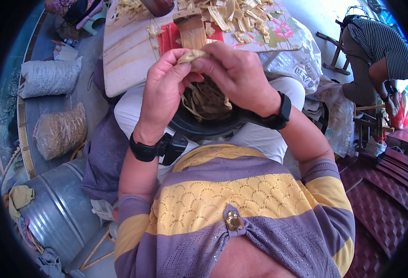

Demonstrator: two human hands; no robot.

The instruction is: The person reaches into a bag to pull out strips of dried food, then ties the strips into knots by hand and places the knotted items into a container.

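Observation:
Between the fingertips of both hands is a small folded bundle of pale yellow plant-fibre strip (193, 55). My left hand (164, 83) pinches its left end with thumb and forefinger. The right end is gripped by my right hand (244, 78), its thumb pressed underneath. Below the hands, a black basin (197, 128) rests between my knees and holds long, thin, brownish strips (204, 102); the hands partly hide it. Just beyond the fingers, a wooden tool with a flat, slanted face (193, 33) lies over a red cloth (169, 36) on the board table (127, 62).
Short pale strips (238, 15) are heaped on the table around a dark red cup (158, 7). Filled sacks (61, 132) and a metal drum (61, 205) stand at left. Plastic bags (291, 59) hang at the table's right. Another person (378, 48) bends over at far right.

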